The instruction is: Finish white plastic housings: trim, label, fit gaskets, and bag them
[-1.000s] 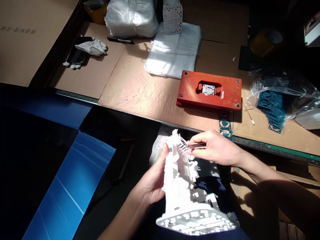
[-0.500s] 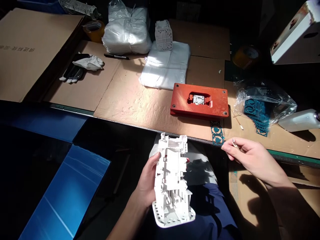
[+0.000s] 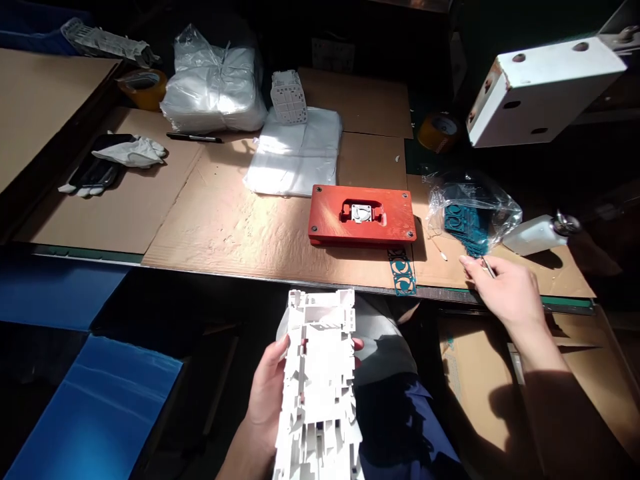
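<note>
My left hand is wrapped round a long white moulded plastic frame, full of slots and ribs, held above my lap; its lower end runs out of view. My right hand is closed in a pinch at the table's front edge, its fingertips by the lower end of teal cut-out sheets in a clear plastic bag. A small shiny piece shows between the fingers, too small to name. To the left, a red block fixture holds a small white part. A teal cut-out strip lies before it.
A cotton swab and a white bottle lie near my right hand. Behind are plastic-bag stacks, another white plastic part, and tape rolls. A white metal bracket juts in at upper right. Gloves lie left.
My right hand has moved from beside the teal strip to the bagged teal sheets. The view has shifted right, and the white frame sits lower in it, still in my left hand.
</note>
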Demonstrator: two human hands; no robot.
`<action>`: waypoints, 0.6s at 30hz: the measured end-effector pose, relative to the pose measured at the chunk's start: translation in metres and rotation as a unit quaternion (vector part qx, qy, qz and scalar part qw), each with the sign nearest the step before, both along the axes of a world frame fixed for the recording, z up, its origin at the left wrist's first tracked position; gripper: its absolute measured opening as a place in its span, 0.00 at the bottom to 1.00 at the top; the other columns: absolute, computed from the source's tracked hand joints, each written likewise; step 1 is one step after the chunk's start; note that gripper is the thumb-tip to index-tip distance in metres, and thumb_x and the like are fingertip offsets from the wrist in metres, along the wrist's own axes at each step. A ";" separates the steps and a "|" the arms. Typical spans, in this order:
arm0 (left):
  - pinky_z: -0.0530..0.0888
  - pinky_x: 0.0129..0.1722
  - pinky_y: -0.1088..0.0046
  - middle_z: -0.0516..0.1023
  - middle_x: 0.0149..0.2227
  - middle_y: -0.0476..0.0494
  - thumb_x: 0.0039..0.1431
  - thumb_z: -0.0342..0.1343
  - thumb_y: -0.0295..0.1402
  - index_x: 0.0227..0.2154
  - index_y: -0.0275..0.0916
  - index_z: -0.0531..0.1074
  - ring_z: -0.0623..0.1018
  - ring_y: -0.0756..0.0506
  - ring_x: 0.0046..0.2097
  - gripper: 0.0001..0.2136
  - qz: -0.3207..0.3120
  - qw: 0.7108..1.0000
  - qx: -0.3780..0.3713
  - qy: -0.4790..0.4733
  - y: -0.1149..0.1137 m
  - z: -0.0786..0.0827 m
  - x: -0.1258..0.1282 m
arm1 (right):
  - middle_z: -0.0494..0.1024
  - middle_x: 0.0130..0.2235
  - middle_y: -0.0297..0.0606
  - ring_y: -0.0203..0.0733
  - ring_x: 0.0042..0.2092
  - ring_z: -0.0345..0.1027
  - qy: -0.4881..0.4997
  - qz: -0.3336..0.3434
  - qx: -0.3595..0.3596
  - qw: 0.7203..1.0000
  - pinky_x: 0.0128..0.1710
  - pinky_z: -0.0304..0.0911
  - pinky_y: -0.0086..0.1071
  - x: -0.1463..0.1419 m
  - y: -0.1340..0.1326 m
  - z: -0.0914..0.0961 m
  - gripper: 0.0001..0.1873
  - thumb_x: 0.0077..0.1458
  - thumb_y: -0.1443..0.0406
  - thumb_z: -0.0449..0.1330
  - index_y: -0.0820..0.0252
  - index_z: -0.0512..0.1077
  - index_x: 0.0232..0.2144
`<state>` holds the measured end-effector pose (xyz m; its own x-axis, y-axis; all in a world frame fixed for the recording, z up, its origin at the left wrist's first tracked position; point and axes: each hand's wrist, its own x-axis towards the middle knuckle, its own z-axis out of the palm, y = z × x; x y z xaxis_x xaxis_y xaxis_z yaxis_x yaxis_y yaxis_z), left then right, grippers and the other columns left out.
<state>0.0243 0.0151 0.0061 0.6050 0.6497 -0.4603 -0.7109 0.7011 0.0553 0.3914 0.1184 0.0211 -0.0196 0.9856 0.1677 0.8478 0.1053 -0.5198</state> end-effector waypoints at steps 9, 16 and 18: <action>0.73 0.58 0.54 0.72 0.61 0.25 0.69 0.46 0.42 0.59 0.29 0.72 0.79 0.33 0.56 0.25 -0.002 1.000 -0.005 0.018 0.002 0.006 -0.004 | 0.81 0.42 0.53 0.55 0.42 0.77 -0.116 -0.056 -0.081 0.988 0.44 0.66 0.41 -0.035 0.085 -0.035 0.22 0.50 0.74 0.60 0.65 0.77 0.49; 0.64 0.63 0.41 0.71 0.61 0.23 0.65 0.53 0.43 0.58 0.31 0.74 0.72 0.26 0.62 0.25 -0.022 0.995 0.009 0.100 0.007 -0.007 -0.010 | 0.77 0.23 0.34 0.41 0.26 0.71 -0.002 -0.067 -0.103 0.992 0.27 0.61 0.30 0.008 0.057 -0.004 0.04 0.43 0.71 0.65 0.61 0.79 0.26; 0.61 0.65 0.40 0.72 0.61 0.25 0.64 0.54 0.43 0.57 0.31 0.75 0.70 0.25 0.64 0.25 -0.038 0.993 0.000 0.111 0.010 -0.009 -0.011 | 0.76 0.23 0.34 0.37 0.23 0.67 0.046 -0.112 -0.061 0.991 0.23 0.58 0.29 0.043 0.047 0.018 0.03 0.46 0.66 0.67 0.61 0.79 0.25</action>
<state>0.0138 0.0248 -0.0030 0.5358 0.6066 -0.5873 -0.6268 0.7518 0.2047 0.4348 0.1652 0.0389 0.2124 0.9764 0.0384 0.7910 -0.1487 -0.5934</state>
